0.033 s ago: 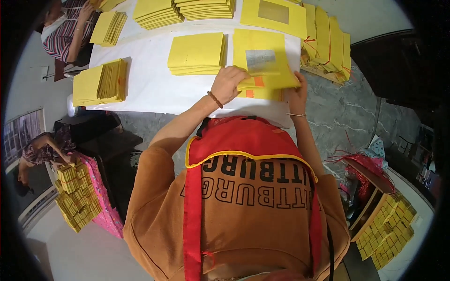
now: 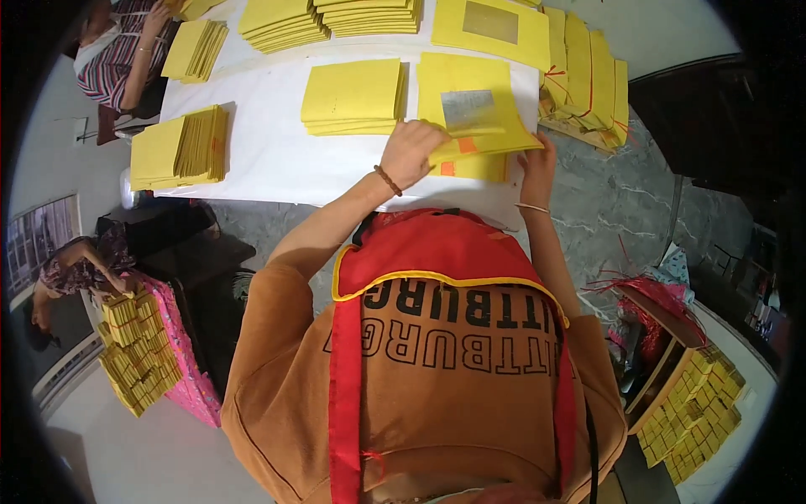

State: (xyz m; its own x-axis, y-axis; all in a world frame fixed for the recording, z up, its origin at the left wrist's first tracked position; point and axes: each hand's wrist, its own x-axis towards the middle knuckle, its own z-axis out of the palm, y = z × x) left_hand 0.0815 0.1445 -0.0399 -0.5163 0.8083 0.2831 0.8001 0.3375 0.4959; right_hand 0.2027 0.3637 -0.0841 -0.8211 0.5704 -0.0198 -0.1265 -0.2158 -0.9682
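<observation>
A folded yellow sheet (image 2: 499,144) is held raised along its near edge, above the front of a yellow stack (image 2: 478,170) at the table's near right: its left side is gripped by the left hand (image 2: 412,154), and its right corner is pinched by the right hand (image 2: 539,164). Red strings (image 2: 642,294) are heaped about a brown tray (image 2: 667,312) at the right; whether any lie inside it cannot be told. Small yellow bundles (image 2: 138,353) are piled against a pink patterned cover (image 2: 186,361), by which whatever is beneath is hidden. The right fingertips are partly covered by the sheet, the silver-grey patch (image 2: 468,107) is blurred at its near edge, and the stacks at the top are cut off. On the white table (image 2: 269,126), another yellow stack (image 2: 351,88) is set just beside the left hand. Larger bundles (image 2: 588,71), tied with red string, are stood off the right edge, and a co-worker's hand (image 2: 156,18) is seen at the upper left.
</observation>
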